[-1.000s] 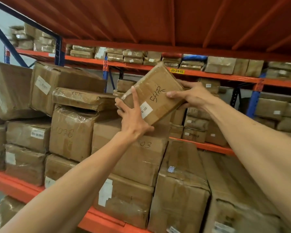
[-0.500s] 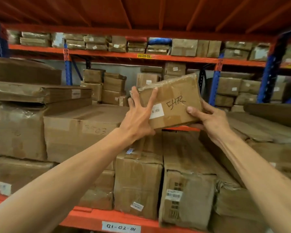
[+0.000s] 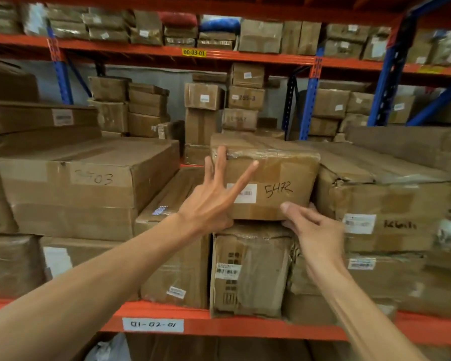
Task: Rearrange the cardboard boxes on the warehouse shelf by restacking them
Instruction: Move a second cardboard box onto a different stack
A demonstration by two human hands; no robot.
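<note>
A small taped cardboard box marked "5472" (image 3: 284, 175) with a white barcode label lies level on top of a taller upright box (image 3: 250, 269) in the middle of the shelf. My left hand (image 3: 214, 201) presses against its front left, fingers spread up over the face and top edge, thumb tucked at the bottom edge. My right hand (image 3: 315, 230) holds its lower right corner, thumb on the front face and fingers curled underneath. Both arms reach in from below.
A large box marked "5703" (image 3: 89, 183) stands to the left, and a crumpled wide box (image 3: 391, 204) sits close on the right. The orange shelf beam (image 3: 245, 327) carries a label "01-02-01". More box stacks (image 3: 242, 100) fill the rack behind.
The 5472 box was held tilted up in the air and has come down level onto the taller middle box. My right hand has slid from its side to the lower right corner.
</note>
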